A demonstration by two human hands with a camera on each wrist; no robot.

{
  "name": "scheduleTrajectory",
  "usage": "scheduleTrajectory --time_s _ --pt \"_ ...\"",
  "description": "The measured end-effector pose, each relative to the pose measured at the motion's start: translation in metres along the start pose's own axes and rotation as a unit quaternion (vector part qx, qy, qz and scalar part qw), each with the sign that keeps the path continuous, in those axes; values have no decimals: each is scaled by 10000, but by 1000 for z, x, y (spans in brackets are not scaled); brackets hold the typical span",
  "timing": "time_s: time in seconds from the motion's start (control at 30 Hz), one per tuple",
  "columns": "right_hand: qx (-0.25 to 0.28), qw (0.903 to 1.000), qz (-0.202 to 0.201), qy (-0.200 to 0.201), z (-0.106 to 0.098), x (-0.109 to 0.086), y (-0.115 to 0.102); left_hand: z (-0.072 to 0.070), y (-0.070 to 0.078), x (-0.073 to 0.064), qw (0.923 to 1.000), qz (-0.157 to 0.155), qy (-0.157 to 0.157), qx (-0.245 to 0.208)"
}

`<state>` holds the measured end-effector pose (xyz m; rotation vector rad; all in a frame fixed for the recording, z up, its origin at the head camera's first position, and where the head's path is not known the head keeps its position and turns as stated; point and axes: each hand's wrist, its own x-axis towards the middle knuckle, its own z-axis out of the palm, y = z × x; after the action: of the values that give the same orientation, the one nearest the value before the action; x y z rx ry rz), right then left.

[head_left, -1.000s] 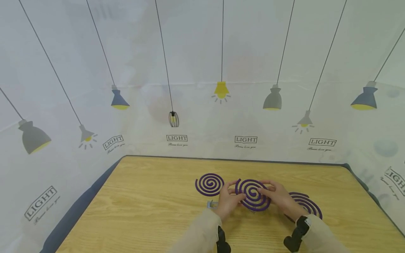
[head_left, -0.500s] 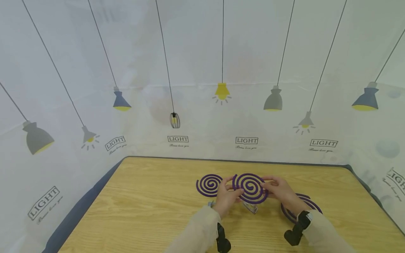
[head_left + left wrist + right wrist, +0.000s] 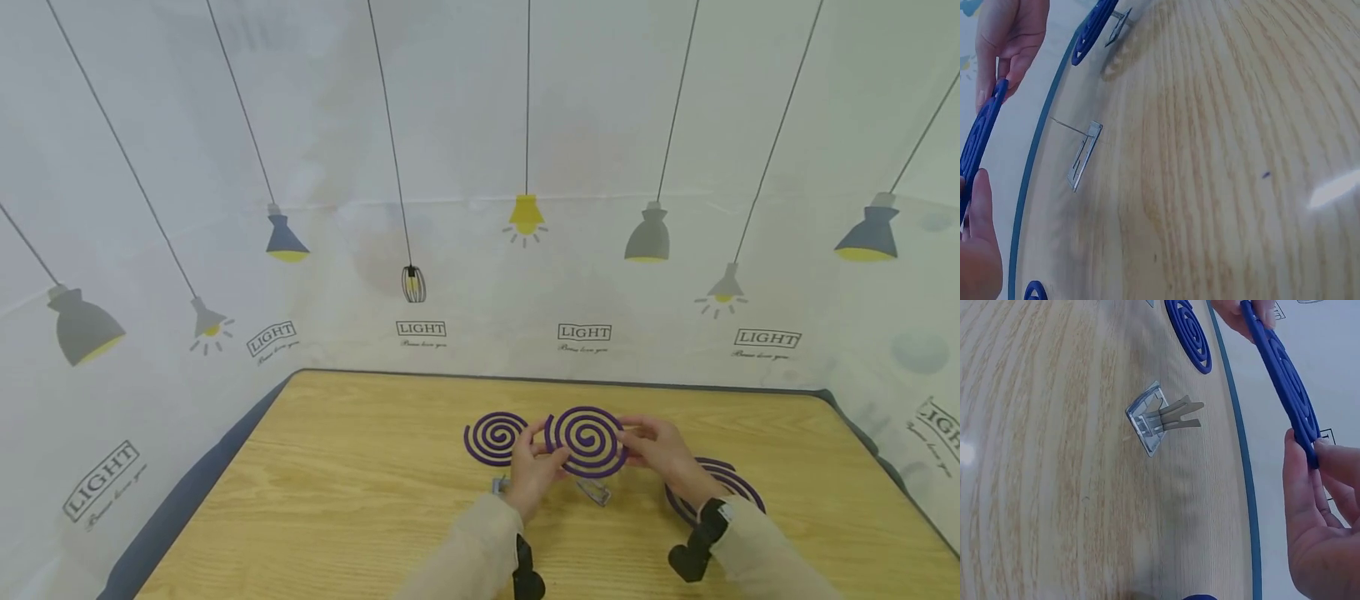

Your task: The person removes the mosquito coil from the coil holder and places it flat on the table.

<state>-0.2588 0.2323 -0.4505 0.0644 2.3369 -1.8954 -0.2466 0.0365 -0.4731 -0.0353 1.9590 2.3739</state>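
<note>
Left hand (image 3: 531, 473) and right hand (image 3: 667, 457) pinching opposite edges of a purple coil (image 3: 588, 439), held up off the table (image 3: 337, 492), metal stand (image 3: 1147, 419) below on the near side, second coil (image 3: 498, 437) lying left, third coil (image 3: 756, 493) right, partly hidden by the right hand.

A thin purple spiral coil (image 3: 587, 442), its loose outer end at the upper left, is held tilted up above the wooden table (image 3: 337, 467), the left hand (image 3: 531, 475) pinching its left rim, the right hand (image 3: 663, 454) its right.
</note>
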Motion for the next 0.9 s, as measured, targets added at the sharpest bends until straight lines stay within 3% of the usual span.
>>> scheduleTrajectory --time_s 0.3,0.47,0.63,0.9 --pt "-34 9993 43 361 0 3 -3 0 2 3 9996 28 289 40" --pt "166 9993 -3 345 4 10 -1 1 1 5 9986 78 523 101" --pt "226 9988 51 433 9 20 -1 2 1 7 9958 169 866 240" --pt "274 9979 196 561 11 28 2 6 1 8 9917 281 1110 584"
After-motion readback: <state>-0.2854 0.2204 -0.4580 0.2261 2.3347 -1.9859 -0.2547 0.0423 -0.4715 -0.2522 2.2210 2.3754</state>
